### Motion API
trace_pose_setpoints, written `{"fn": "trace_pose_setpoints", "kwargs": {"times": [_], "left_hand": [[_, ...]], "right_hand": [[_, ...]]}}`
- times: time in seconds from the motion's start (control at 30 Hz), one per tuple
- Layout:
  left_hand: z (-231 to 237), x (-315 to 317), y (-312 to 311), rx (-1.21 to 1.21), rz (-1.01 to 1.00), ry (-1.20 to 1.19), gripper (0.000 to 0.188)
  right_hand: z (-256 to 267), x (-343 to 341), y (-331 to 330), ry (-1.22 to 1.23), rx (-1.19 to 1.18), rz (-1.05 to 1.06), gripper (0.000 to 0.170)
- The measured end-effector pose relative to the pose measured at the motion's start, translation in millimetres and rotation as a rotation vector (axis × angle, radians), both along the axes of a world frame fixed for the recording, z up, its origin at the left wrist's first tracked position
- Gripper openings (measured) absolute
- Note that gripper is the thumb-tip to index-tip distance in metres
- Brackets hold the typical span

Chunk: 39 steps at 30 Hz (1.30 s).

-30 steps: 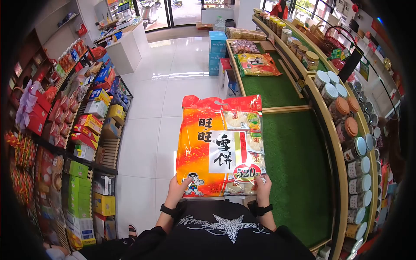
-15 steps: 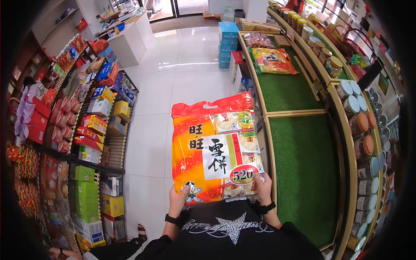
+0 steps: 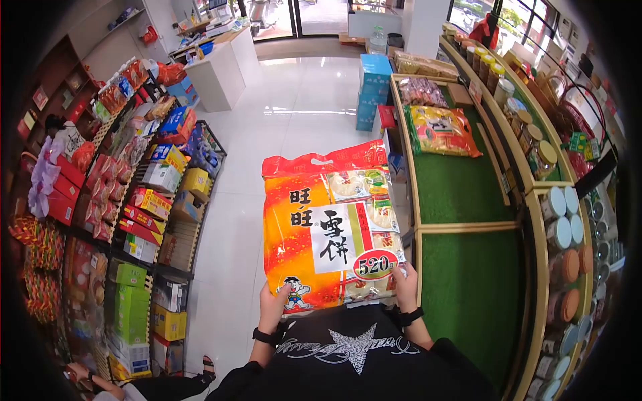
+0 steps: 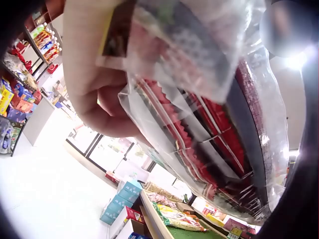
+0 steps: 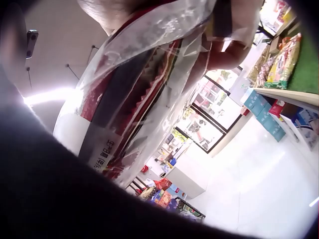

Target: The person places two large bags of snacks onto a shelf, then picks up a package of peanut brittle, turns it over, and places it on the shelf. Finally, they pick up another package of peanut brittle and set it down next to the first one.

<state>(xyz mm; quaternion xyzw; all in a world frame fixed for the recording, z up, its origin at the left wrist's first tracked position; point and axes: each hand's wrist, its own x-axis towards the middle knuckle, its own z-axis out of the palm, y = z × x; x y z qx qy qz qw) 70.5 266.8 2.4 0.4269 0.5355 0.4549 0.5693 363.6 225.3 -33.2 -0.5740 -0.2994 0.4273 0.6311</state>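
Both hands hold a large orange and red bag of rice crackers [image 3: 294, 247] in front of the chest, its printed face up. My left hand [image 3: 271, 305] grips the near left corner, thumb on top beside the cartoon figure. At the near right corner my right hand [image 3: 405, 289] pinches the bag, thumb near the "520" oval. Clear crinkled plastic with wrapped packets inside shows in the left wrist view, where curled fingers [image 4: 109, 112] lie against the underside. The right wrist view shows the bag's side and curled fingers [image 5: 227, 55] as well.
On the right runs a wooden display stand with green turf [image 3: 468, 281], bearing another snack bag [image 3: 441, 130] farther back. Lidded jars [image 3: 560, 220] line its far side. Shelves of boxed goods [image 3: 144, 214] stand left; blue cartons [image 3: 373, 90] and a counter [image 3: 221, 73] lie ahead. Another person's foot [image 3: 208, 367] shows lower left.
The bag has shifted slightly left in the head view, still held by both hands at the same corners. The surrounding shelves and turf stand have shifted rightward in view.
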Motion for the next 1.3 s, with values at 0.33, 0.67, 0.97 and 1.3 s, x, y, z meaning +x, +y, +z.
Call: {"fn": "trace_pose_setpoints", "kwargs": {"times": [0.33, 0.67, 0.97, 1.3], "left_hand": [[4.2, 73.4, 56.0, -0.015, 0.052, -0.031, 0.025], [-23.1, 86.2, 133.2, -0.154, -0.104, -0.035, 0.025], [-21.0, 130.2, 273.7, -0.011, -0.311, 0.056, 0.025], [-3.2, 131.0, 395.6, 0.013, -0.402, 0.006, 0.023]], "right_hand": [[-2.5, 73.5, 67.1, -0.066, -0.005, 0.038, 0.026], [-21.0, 83.7, 96.7, 0.030, -0.125, -0.118, 0.020], [1.2, 102.9, 186.4, -0.010, -0.049, -0.326, 0.020], [13.1, 88.1, 277.4, -0.043, -0.008, -0.439, 0.019]]}}
